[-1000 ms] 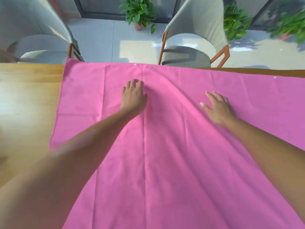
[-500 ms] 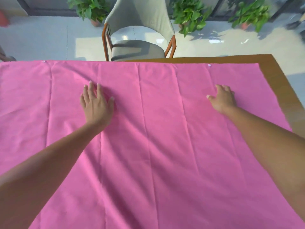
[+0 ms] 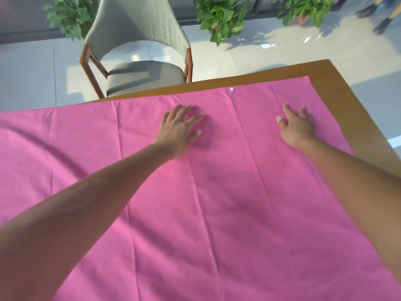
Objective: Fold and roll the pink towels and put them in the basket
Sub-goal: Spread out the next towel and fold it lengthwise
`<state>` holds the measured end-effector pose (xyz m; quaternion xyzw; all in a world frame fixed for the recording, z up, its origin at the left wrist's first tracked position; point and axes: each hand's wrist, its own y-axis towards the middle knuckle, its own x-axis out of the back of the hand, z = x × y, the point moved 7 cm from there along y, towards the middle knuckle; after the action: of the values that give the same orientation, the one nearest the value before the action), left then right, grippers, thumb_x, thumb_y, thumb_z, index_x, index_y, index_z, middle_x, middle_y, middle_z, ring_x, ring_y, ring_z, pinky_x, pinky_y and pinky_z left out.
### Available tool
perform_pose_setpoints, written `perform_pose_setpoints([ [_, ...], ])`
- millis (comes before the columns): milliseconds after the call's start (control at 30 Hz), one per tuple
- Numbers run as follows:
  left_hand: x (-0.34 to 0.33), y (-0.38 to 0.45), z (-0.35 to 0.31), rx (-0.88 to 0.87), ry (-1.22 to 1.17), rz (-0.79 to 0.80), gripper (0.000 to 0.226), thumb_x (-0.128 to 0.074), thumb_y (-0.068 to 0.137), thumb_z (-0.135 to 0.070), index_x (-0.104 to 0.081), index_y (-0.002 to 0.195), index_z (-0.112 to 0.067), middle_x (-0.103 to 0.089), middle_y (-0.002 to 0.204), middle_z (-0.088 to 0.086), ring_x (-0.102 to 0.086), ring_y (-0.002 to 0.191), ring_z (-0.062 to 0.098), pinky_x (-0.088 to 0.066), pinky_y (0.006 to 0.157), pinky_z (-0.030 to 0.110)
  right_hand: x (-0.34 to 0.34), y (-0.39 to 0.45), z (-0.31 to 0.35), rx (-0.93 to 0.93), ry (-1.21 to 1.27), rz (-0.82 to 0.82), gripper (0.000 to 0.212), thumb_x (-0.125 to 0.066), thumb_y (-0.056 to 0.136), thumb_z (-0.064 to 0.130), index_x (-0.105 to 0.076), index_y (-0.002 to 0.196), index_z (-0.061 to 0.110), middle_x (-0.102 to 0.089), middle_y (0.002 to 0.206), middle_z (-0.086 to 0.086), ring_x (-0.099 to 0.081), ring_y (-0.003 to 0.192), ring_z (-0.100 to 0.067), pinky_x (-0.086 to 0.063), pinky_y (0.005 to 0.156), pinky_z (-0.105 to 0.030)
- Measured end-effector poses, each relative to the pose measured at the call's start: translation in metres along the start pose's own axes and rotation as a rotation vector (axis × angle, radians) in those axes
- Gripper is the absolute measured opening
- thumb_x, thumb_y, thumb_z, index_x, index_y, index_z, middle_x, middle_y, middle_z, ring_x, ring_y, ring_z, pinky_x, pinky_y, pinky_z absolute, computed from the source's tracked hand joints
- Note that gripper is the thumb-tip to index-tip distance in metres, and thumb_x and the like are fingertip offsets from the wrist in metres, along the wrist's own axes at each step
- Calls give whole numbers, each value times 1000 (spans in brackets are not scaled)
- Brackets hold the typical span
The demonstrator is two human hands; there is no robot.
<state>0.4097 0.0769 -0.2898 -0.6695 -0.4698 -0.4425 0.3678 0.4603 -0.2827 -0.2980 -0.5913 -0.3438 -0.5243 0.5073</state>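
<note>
While the pink towel [image 3: 217,203] lies spread flat across the wooden tabletop [image 3: 338,88], I keep both hands on its upper surface. My left hand [image 3: 178,129] rests palm down on the towel, near the towel's far edge and about midway along it, with the fingers straight and spread. My right hand [image 3: 298,127] rests on the towel near its far right corner, with the fingers extended and slightly bent; neither hand grips any fabric. Long crease lines run across the towel from its far edge toward me. A small white button [image 3: 232,89] sits on the towel's far edge, between my two hands and beyond them. The towel covers most of the visible tabletop; bare wood shows only as a band beyond the towel's far edge and along its right edge. The towel's left part runs out of view. Beyond the towel's far edge, a grey upholstered chair [image 3: 138,51] with a wooden frame stands on the tiled floor [image 3: 260,55]. Potted plants [image 3: 221,16] stand on the floor behind the chair.
</note>
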Motion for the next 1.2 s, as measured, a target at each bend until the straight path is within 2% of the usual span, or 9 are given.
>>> perform_pose_setpoints([
  [100,-21,36,-36,13,51,84,60,-24,100,-66,-19,157,-48,-2,170,3,4,155,35,-3,122,61,-10,7,0,19,-11,-10,60,-19,104,55,-4,159,35,5,166,-19,7,153,-38,1,124,-49],
  [167,-32,51,-45,43,126,101,63,-14,98,-70,-5,157,-51,10,169,-2,13,154,35,4,120,64,-10,13,0,24,-8,-39,61,-19,105,53,-5,160,31,4,167,-16,5,153,-36,0,124,-49],
  [233,-36,58,-47,63,167,70,63,-7,98,-70,1,158,-49,13,169,-4,14,155,32,6,120,65,-6,23,2,40,-18,-53,63,-21,105,51,-7,160,26,0,167,-13,2,154,-34,-3,124,-49],
  [333,-37,65,-50,61,186,39,64,-4,99,-68,1,159,-45,11,169,-7,11,156,28,5,120,65,-1,37,2,87,-25,-38,64,-22,105,49,-10,160,18,-3,168,-9,-1,154,-30,-7,125,-47],
  [467,-35,68,-53,43,148,29,64,-14,104,-60,-5,162,-34,4,170,-7,7,156,23,5,121,63,5,42,2,130,0,-39,66,-26,106,47,-13,159,10,-6,168,-6,-5,155,-25,-11,125,-45],
  [567,-34,70,-57,49,100,14,67,-22,106,-50,-8,163,-17,-2,170,-2,3,157,19,4,124,56,7,40,3,152,3,-68,66,-27,106,46,-16,159,7,-11,167,-7,-8,154,-23,-13,125,-44],
  [633,-34,70,-59,45,90,7,68,-23,106,-47,-7,162,-13,-3,170,1,2,156,18,2,126,51,10,39,3,166,5,-90,64,-29,107,44,-21,158,6,-15,166,-8,-12,154,-23,-15,124,-43],
  [867,-36,72,-57,35,118,3,68,-17,106,-49,0,162,-13,2,170,0,5,156,15,3,126,47,10,45,5,188,-13,-89,62,-27,107,41,-20,158,5,-13,167,-9,-11,154,-22,-16,124,-43],
  [1200,-31,102,-56,88,96,5,72,-21,105,-54,-4,162,-12,2,170,0,4,156,15,2,126,48,11,75,13,177,-12,-103,63,-24,108,42,-17,158,5,-11,167,-8,-9,154,-21,-13,125,-41],
])
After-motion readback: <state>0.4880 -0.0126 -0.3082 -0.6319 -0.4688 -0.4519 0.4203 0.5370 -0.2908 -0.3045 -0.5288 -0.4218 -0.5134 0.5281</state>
